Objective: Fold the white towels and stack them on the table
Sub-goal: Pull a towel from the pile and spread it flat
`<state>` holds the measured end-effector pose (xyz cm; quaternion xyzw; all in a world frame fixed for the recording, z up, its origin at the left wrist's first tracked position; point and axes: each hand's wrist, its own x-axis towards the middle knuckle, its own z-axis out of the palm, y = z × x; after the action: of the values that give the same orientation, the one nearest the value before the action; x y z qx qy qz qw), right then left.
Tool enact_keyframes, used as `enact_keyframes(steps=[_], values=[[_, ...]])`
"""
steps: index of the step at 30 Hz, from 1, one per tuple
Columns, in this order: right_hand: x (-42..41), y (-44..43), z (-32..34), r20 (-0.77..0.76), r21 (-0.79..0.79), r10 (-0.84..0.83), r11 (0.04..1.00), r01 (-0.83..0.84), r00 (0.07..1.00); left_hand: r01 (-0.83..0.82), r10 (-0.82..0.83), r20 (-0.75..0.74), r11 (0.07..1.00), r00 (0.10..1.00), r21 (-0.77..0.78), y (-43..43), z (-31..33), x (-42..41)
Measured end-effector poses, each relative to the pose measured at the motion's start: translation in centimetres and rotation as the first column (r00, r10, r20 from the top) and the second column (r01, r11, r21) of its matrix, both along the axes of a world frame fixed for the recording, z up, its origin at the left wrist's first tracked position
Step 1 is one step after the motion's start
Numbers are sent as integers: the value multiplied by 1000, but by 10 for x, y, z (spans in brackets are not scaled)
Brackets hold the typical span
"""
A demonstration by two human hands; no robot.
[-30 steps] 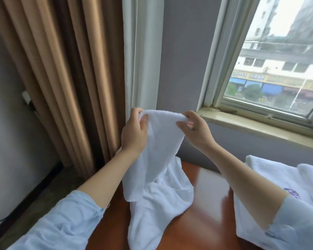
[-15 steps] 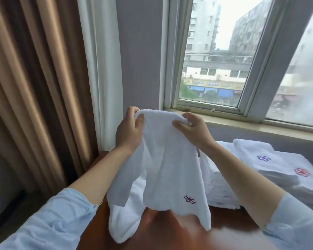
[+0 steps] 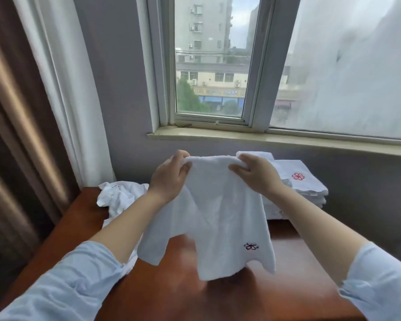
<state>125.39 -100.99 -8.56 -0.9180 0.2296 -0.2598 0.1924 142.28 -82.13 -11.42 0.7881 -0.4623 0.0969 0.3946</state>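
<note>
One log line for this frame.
left hand pinches white towel top edge | right hand same | towel hangs over table | folded stack behind | crumpled towels left

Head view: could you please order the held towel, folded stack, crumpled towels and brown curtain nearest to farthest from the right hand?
1. Held towel: in grip of right hand.
2. Folded stack: behind-right.
3. Crumpled towels: table's left.
4. Brown curtain: far left.

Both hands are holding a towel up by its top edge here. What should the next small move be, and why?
Probably draw the hands apart to stretch the top edge flat. The left hand and right hand pinch the towel close together, so it hangs bunched and slanted above the table, not yet square enough to fold for the folded stack.
</note>
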Motion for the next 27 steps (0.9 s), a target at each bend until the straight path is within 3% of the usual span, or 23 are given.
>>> enact_keyframes(steps=[6,9,13,17,21,27], values=[[-14,2,14,144,-121,-8,992,25,990,76,-69,124,996,990,-50,-7,29,-1],[-12,7,11,60,-123,-16,992,23,998,57,-53,81,997,995,-44,5,26,2],[-4,27,-36,-233,-35,96,994,-107,968,-28,34,-27,981,999,194,26,-22,4],[-1,58,-121,-442,126,180,982,-137,879,-4,66,-117,886,991,463,57,-100,-2],[-10,90,-196,-512,313,259,944,-103,819,27,91,-149,762,985,647,83,-165,-11],[-24,111,-250,-594,415,269,910,3,758,103,45,-156,573,987,813,82,-210,-21]])
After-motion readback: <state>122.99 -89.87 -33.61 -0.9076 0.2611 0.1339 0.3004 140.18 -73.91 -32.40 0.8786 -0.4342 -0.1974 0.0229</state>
